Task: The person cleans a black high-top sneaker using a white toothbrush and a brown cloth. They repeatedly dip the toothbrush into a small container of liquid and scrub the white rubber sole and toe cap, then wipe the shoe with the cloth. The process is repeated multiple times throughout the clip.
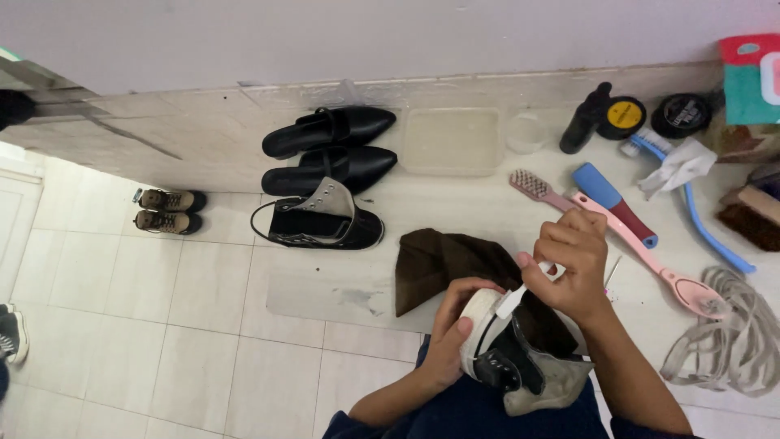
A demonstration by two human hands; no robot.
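Low in the middle of the frame, the left hand point(452, 335) holds a black high-top shoe point(520, 358) by its white rubber toe. The fingers curl around the toe and the thumb presses on its side. The shoe rests on the person's lap, with its grey tongue pointing to the lower right.

The right hand point(573, 264) is just above the shoe. Its fingers are bent and pinch a small white tool point(520, 294) that touches the white toe. I cannot tell what kind of tool it is.

A brown cloth point(443, 262) lies on the table just behind the shoe. To the left of it stands the other black high-top shoe point(318, 221). Behind that, near the wall, are two black pointed shoes point(329, 146).

On the right side of the frame lie a pink brush point(642, 252), a blue and red brush point(613, 203), a blue brush point(699, 219) and a pile of grey laces point(723, 333). Up in the right corner are a black bottle point(585, 118) and two round tins point(650, 116). A clear plastic tray point(452, 140) sits by the wall.

Far left, on the floor, is a pair of small brown boots point(166, 210).
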